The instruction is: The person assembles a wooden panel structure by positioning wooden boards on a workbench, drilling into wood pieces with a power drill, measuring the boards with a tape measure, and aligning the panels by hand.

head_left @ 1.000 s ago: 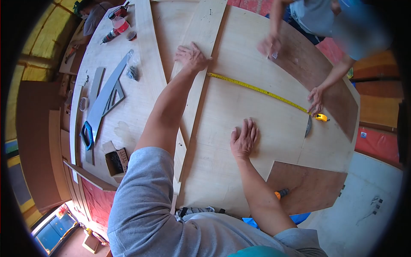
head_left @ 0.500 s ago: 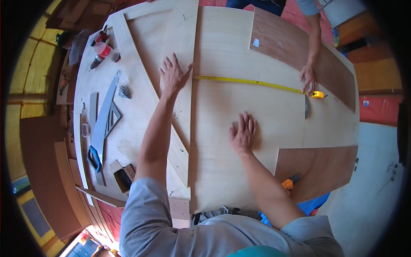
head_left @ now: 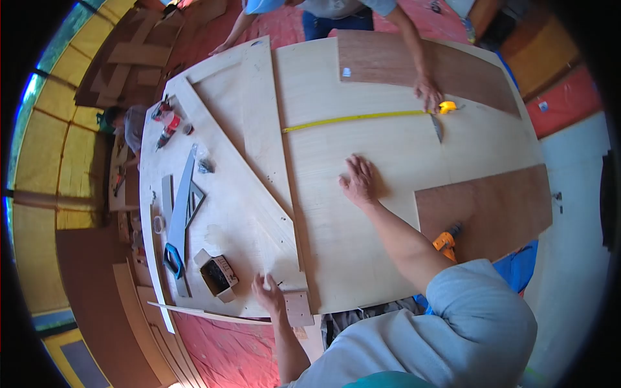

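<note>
My left hand (head_left: 268, 294) is at the near edge of the pale board (head_left: 362, 258), beside an open cardboard box (head_left: 218, 277) of dark small pieces. Its fingers are curled a little apart, with a small dark nail or screw at the fingertips; whether they touch it is unclear. Flat on the board lies my right hand (head_left: 359, 182), fingers spread and nothing under them that shows. A yellow tape measure (head_left: 447, 107) has its blade stretched leftward to the long wooden strip (head_left: 262, 116). The hand of another person (head_left: 427, 92) rests by the tape case.
A handsaw (head_left: 183, 204) lies over a metal square at the left, near a drill (head_left: 165, 134) and a bottle. An orange drill (head_left: 446, 242) sits on the brown panel (head_left: 485, 204) at the right. Another brown panel (head_left: 414, 61) lies at the far side.
My left hand has left the long strip and come down to the near edge by the box. My right hand stays on the board. The other person's arm has reached to the far left, and the view has turned.
</note>
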A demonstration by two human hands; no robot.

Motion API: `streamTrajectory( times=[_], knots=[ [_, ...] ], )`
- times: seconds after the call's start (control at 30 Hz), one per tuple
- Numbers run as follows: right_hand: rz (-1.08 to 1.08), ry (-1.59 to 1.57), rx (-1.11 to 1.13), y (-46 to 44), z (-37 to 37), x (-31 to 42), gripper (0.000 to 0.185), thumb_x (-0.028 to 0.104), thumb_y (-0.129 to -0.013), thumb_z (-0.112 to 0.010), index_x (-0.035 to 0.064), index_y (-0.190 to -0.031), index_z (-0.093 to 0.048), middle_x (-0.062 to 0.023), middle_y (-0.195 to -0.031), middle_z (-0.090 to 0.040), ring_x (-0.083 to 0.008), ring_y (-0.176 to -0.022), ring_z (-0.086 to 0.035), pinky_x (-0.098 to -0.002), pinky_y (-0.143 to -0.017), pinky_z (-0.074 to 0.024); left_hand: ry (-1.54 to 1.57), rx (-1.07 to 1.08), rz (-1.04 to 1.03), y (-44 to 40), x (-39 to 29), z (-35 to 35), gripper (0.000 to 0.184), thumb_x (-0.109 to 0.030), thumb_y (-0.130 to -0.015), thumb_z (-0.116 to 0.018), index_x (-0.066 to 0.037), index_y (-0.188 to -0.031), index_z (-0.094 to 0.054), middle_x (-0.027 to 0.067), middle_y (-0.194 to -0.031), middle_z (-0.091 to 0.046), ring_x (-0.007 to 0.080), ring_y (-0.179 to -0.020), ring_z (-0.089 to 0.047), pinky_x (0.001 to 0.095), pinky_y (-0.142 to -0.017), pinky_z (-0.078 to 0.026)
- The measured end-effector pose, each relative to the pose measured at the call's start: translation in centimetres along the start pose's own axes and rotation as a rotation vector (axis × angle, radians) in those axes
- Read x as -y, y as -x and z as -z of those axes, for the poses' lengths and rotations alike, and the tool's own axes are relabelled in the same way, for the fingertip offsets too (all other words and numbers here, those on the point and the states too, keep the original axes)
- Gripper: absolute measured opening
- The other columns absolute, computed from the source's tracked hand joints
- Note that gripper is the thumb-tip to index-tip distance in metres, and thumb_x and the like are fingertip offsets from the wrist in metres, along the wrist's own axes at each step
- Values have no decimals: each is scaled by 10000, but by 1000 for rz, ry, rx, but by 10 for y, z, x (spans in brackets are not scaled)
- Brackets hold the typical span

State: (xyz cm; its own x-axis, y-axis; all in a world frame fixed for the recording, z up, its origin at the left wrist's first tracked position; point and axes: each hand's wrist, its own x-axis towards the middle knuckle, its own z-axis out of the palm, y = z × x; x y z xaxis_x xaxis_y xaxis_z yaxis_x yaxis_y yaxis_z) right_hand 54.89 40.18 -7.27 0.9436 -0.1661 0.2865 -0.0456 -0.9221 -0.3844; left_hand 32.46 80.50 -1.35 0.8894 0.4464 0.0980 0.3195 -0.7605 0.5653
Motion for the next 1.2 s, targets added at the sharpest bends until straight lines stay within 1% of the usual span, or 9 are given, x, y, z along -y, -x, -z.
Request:
streamTrajectory(
  times=[0.13,0.3,0.4,0.47,0.5,0.63,0.9,1.1,1.2],
  knots=[
    [-147,-414,172,25,51,-34,528,291,-950,-766,29,-1389,-633,-193,-1471,-629,-372,-1376,-584,-419,-1148,-480,-174,241,180,50,41,50,577,-448,-991,-724,13,-1332,-654,209,-1076,-713,376,-1024,-684,497,-893,-525],
    [-541,-330,18,137,189,-116,391,161,-931,-752,27,-1294,-695,-196,-1350,-693,-343,-1270,-651,-415,-1102,-509,-149,385,133,63,59,52,592,-513,-995,-671,76,-1035,-718,292,-1051,-699,474,-987,-656,535,-882,-518],
    [-537,-158,107,246,222,-216,423,12,-880,-691,-3,-1302,-679,-180,-1270,-730,-311,-1221,-688,-393,-1039,-536,-181,488,210,53,68,48,618,-531,-977,-633,49,-1180,-703,313,-1145,-704,487,-1153,-653,537,-1000,-517],
    [-640,-114,469,280,255,-229,268,18,-814,-731,-51,-1069,-685,-112,-963,-726,-275,-920,-693,-446,-842,-553,-224,508,218,45,53,54,569,-483,-955,-638,18,-1217,-705,299,-1214,-696,463,-1170,-657,506,-1025,-520],
    [-829,-180,656,288,270,-222,458,35,-743,-819,-57,-1168,-676,-116,-958,-710,-257,-900,-677,-424,-862,-565,-164,467,166,44,60,51,577,-484,-942,-648,12,-1233,-693,281,-1223,-700,445,-1171,-666,487,-1031,-526],
    [-730,-122,539,301,261,-207,949,39,-669,-882,-60,-1519,-474,-205,-1249,-709,-303,-1132,-695,-411,-991,-553,88,254,-12,43,32,49,518,-360,-900,-767,-15,-1278,-684,241,-1332,-667,409,-1248,-640,464,-1058,-508],
    [-798,109,396,283,246,-169,735,197,-729,-792,36,-1400,-540,-259,-1270,-704,-476,-1202,-661,-547,-1034,-531,172,182,-118,38,18,12,408,-195,-905,-777,-73,-1287,-700,156,-1337,-690,369,-1290,-621,444,-1088,-503],
    [-566,-288,118,281,256,-116,532,179,-768,-822,26,-1239,-626,-116,-996,-711,-280,-915,-718,-432,-856,-580,219,57,-96,44,26,-1,338,-148,-873,-759,-94,-1205,-728,124,-1252,-718,352,-1201,-647,450,-1049,-516],
    [-669,-477,453,267,265,-60,477,329,-919,-799,56,-1278,-644,-42,-810,-624,-171,-643,-631,-358,-628,-552,215,54,-123,46,28,2,312,-161,-875,-762,-109,-1180,-730,106,-1230,-722,348,-1195,-643,443,-1048,-513]
  ],
)
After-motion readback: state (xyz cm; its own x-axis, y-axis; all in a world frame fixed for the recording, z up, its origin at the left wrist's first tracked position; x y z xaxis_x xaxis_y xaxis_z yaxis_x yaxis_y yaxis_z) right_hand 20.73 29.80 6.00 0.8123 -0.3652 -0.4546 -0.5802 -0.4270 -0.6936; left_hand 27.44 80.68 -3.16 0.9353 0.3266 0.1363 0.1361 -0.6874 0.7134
